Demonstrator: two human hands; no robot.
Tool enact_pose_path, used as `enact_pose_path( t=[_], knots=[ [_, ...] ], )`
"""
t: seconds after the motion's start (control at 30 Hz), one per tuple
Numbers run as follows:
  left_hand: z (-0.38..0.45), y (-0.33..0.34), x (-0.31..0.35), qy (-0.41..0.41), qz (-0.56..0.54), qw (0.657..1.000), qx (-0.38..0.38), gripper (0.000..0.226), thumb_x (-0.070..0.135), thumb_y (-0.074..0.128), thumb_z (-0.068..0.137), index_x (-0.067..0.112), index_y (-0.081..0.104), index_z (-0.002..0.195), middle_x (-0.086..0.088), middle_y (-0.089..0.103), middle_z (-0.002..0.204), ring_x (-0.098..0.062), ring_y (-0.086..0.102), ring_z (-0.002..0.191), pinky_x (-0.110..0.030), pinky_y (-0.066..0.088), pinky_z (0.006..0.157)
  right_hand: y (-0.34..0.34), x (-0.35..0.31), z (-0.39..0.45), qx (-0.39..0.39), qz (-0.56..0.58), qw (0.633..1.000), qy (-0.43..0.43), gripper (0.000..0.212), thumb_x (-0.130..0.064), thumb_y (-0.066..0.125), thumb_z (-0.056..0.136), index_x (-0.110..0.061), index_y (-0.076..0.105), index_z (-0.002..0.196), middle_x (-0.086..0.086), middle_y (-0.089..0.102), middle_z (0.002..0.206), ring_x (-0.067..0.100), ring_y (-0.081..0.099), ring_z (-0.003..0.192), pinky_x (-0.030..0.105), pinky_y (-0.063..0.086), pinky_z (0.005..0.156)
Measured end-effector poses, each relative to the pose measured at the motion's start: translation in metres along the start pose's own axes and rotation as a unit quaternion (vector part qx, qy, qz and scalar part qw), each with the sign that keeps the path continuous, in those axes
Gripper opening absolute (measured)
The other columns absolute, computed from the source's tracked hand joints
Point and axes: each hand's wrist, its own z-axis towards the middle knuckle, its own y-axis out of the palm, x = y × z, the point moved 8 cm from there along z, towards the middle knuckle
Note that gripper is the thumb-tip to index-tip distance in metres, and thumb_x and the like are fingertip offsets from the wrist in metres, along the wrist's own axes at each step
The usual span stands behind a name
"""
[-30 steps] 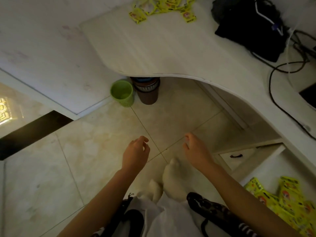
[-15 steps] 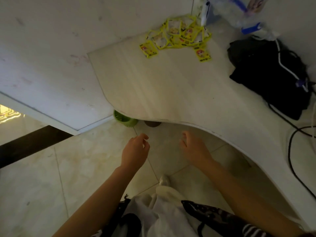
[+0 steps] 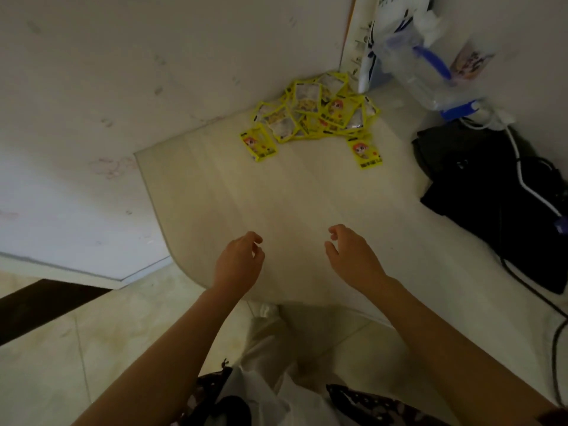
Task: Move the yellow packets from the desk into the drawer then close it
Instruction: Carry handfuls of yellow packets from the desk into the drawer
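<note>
Clearly much is left: yellow packets (image 3: 313, 113) lie heaped on the desk (image 3: 276, 204) in the upper middle, while left hand (image 3: 238, 262) and right hand (image 3: 353, 256) hover empty, loosely curled, at frame centre; drawer not visible

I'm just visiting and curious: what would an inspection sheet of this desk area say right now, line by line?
Surface: pale wood-grain desk with a curved front edge, bare in the middle.
Job's things: yellow packets heaped at the far corner by the wall, two lying apart in front; drawer not in view.
Clutter: black bag on the right; clear plastic bottle with blue cap behind it.
Grippers: left hand and right hand both empty, fingers loosely curled, over the near desk edge.
Cables: white cable across the bag; black cable trailing off the right.
Surroundings: white wall, tiled floor.
</note>
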Motion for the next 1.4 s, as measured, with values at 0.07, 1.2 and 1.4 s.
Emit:
enact_pose_path(
  t=[0.07,1.2,1.4],
  knots=[
    [0.032,-0.008,-0.001,-0.003,-0.002,1.000,-0.011,0.023,0.020,0.050,0.093,0.018,0.060,0.113,0.006,0.059,0.092,-0.017,0.059,0.090,-0.029,0.044,0.074,-0.007,-0.006,0.029,0.002,-0.002,1.000,0.008,0.037,-0.027,0.043,0.098,-0.012,0.045,0.132,0.009,0.056,0.130,0.025,0.054,0.118,0.038,0.046,0.097],
    [0.306,-0.002,0.004,-0.282,-0.045,0.957,0.041,0.080,0.029,0.069,0.079,0.004,0.023,0.139,-0.017,0.034,0.139,-0.041,0.033,0.128,-0.047,0.033,0.102,-0.095,0.097,0.288,0.057,-0.110,0.965,0.232,0.056,-0.037,0.056,0.091,-0.001,0.038,0.129,0.020,0.043,0.129,0.040,0.043,0.119,0.049,0.043,0.091],
    [0.298,0.004,-0.005,-0.307,-0.050,0.950,0.011,0.078,0.020,0.074,0.076,0.005,0.027,0.137,-0.019,0.037,0.139,-0.040,0.035,0.129,-0.047,0.035,0.103,-0.088,0.108,0.278,0.059,-0.039,0.962,0.263,0.061,-0.036,0.066,0.085,-0.005,0.040,0.130,0.018,0.039,0.131,0.039,0.041,0.120,0.051,0.042,0.095]
  ],
)
